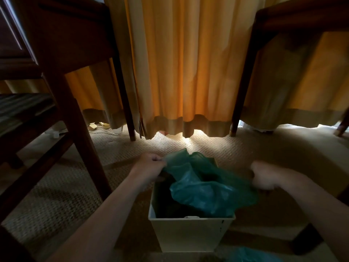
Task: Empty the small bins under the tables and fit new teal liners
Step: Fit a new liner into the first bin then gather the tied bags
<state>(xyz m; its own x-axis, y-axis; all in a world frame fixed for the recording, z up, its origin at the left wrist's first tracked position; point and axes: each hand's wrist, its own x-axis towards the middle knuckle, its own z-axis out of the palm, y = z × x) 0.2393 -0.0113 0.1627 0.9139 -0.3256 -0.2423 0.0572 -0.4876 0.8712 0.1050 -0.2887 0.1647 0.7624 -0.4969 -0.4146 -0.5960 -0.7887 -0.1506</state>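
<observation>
A small white square bin [190, 233] stands on the carpet just in front of me. A teal liner [204, 191] lies crumpled across its open top, partly down inside. My left hand [151, 163] pinches the liner's edge at the bin's far left corner. My right hand [264, 176], blurred, grips the liner's other edge out past the bin's right side. The inside of the bin is dark and I cannot see its contents.
Dark wooden chair legs [85, 148] stand at the left, table legs [239, 103] at the right. Yellow curtains [179, 72] hang behind. Another piece of teal plastic [251, 255] lies at the bottom edge. Cables and plugs [98, 127] lie at the back left.
</observation>
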